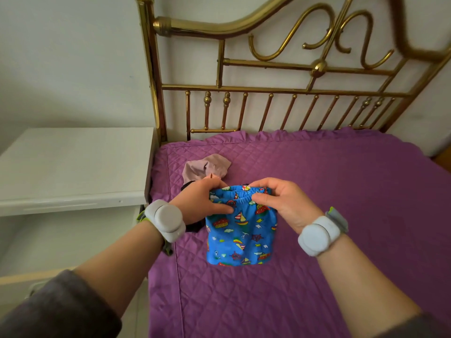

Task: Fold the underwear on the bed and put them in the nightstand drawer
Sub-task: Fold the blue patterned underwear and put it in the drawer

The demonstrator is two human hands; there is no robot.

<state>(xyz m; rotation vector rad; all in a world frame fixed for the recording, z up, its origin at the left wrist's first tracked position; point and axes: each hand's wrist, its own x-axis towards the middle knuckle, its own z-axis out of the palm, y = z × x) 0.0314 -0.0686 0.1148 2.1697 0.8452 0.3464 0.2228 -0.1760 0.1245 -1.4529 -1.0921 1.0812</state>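
Note:
Blue underwear (240,236) printed with boats lies flat on the purple quilted bed (341,191), waistband towards the headboard. My left hand (202,203) pinches the left end of the waistband. My right hand (280,201) pinches the right end. A crumpled pink pair (206,167) sits just beyond my left hand. A dark piece (194,226) shows partly under my left wrist. The white nightstand (73,167) stands left of the bed, and its drawer (31,274) is pulled out below the top, partly hidden by my left arm.
A brass headboard (268,93) rises behind the bed against a white wall. White bands sit on both wrists. The purple cover stretches wide to the right and towards me.

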